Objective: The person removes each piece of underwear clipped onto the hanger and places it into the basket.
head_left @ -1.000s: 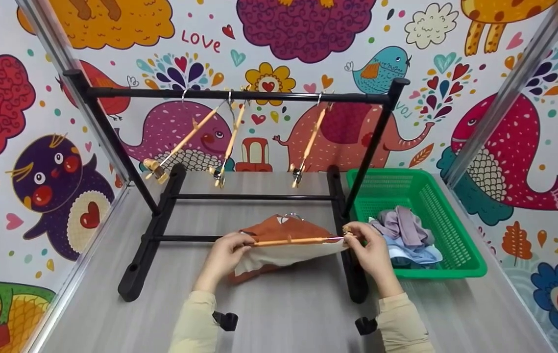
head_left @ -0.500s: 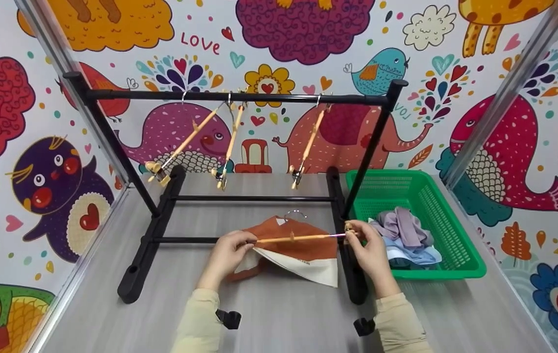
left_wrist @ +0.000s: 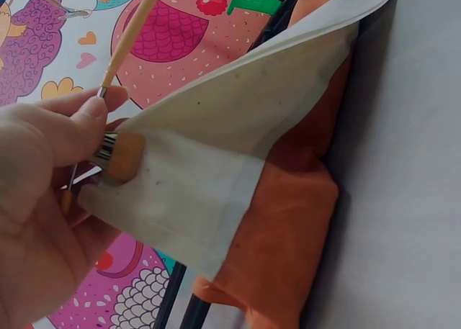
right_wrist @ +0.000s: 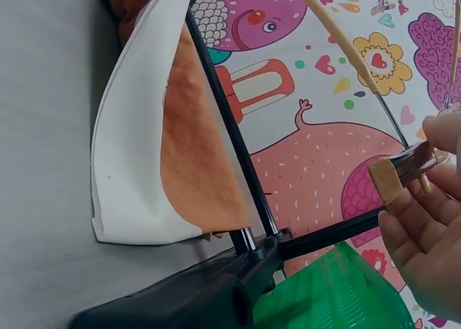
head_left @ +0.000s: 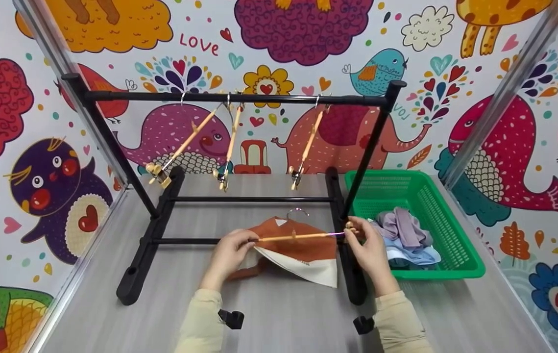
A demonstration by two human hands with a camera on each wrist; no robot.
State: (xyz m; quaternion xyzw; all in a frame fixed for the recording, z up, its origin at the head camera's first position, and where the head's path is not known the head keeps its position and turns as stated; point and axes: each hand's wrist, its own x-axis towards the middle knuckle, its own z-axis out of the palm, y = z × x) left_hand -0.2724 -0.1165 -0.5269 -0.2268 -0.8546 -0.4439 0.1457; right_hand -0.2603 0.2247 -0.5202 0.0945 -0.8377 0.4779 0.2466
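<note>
An orange-brown and off-white garment (head_left: 279, 235) hangs from the left end of a clip hanger (head_left: 308, 237), a slim peach-coloured bar with a metal hook. My left hand (head_left: 230, 257) pinches that end. In the left wrist view, its clip (left_wrist: 126, 156) bites a corner of the pale cloth (left_wrist: 202, 163). At the opposite end, my right hand (head_left: 369, 250) pinches the other clip (right_wrist: 396, 174). No cloth lies in that clip in the right wrist view; the garment's free pale corner (right_wrist: 130, 192) droops apart from it. The fingers partly cover both clips.
Behind the hands stands a black rack (head_left: 279, 97), with several clip hangers (head_left: 230, 142) on its rail. A green basket (head_left: 460, 269) at the right holds crumpled clothes (head_left: 406, 235). The rack's right foot (head_left: 354, 284) lies close beside my right hand.
The garment's right pale corner has come away from my right hand and dropped. The hanger's right end has risen slightly, and its hook shows more clearly. Both hands keep their grip.
</note>
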